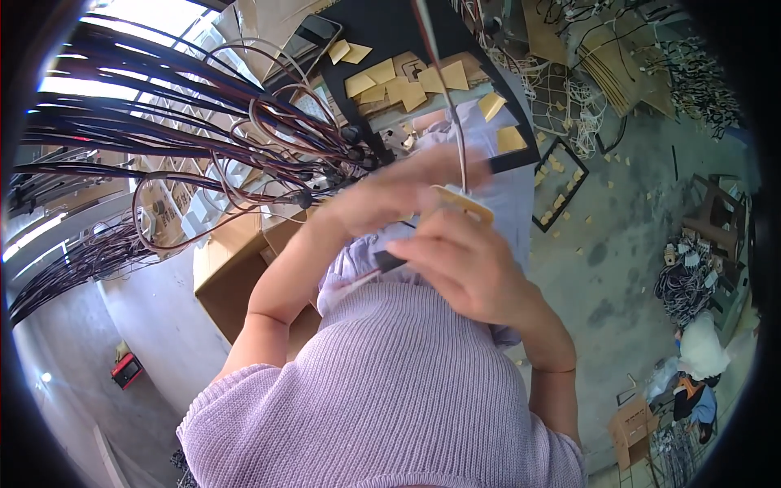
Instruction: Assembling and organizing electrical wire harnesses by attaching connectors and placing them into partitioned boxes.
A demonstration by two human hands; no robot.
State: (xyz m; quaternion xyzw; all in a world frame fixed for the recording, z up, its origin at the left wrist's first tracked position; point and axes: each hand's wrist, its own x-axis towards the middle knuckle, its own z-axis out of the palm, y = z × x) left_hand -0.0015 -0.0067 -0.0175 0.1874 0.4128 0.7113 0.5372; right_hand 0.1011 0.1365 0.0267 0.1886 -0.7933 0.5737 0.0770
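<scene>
Hands at chest height over a lilac knitted top, close together and partly overlapping.

Right hand: fingers curled inward around a small yellow-tan tag, which sticks out above the knuckles; a thin grey wire rises from the tag toward the upper edge of the view. A short dark piece projects from the left side of this hand; what it is cannot be told.

Left hand: blurred, lying just above and behind the right hand, fingers stretched toward the tag. Whether they grip it cannot be told.

Surroundings:
- Black board ahead of the hands, strewn with loose yellow-tan tags of the same kind; more lie scattered on the concrete floor to the right.
- Bundle of dark cables fanning in from the left, ends gathered near the board's lower left corner, just beside the left hand.
- Cardboard box, open, below the cables and left of the left forearm.
- Phone on the board's upper left.
- Coiled black cables heaped on the floor at far right.
- Small red device on the floor at lower left.
</scene>
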